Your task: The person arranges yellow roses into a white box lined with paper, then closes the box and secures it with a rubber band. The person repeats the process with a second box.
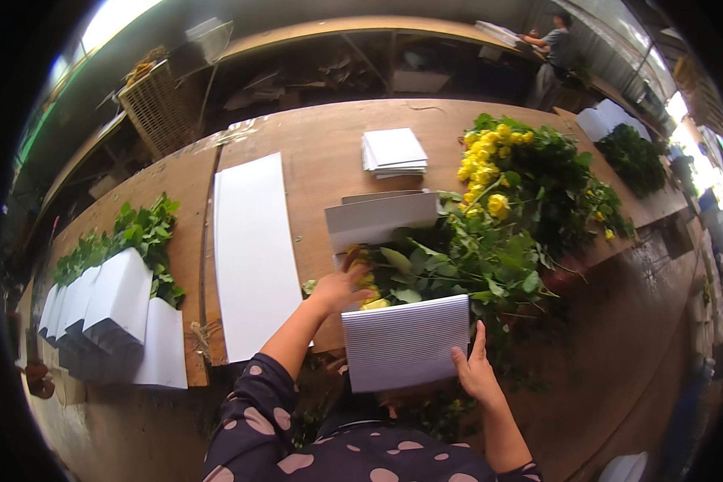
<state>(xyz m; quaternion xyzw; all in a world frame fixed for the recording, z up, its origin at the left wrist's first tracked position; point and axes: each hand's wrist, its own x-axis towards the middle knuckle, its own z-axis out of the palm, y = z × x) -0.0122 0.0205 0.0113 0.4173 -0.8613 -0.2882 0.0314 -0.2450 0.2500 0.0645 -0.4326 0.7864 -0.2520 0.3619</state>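
Several yellow rose heads and their leafy stems lie between two raised parts of a cardboard wrap. My left hand reaches over the rose heads from the left, fingers spread and touching them. The near flap of corrugated cardboard tilts towards me, its ribbed face showing. At its right edge is my right hand, thumb against the ribbed face and fingers extended; whether it grips the edge is unclear. Behind the blooms stands the far cardboard flap, smooth and pale.
On the wooden table lie a long white cardboard sheet, a stack of white cards and a heap of yellow roses. Wrapped bunches stand left. A person works at the far bench. A wicker crate stands behind.
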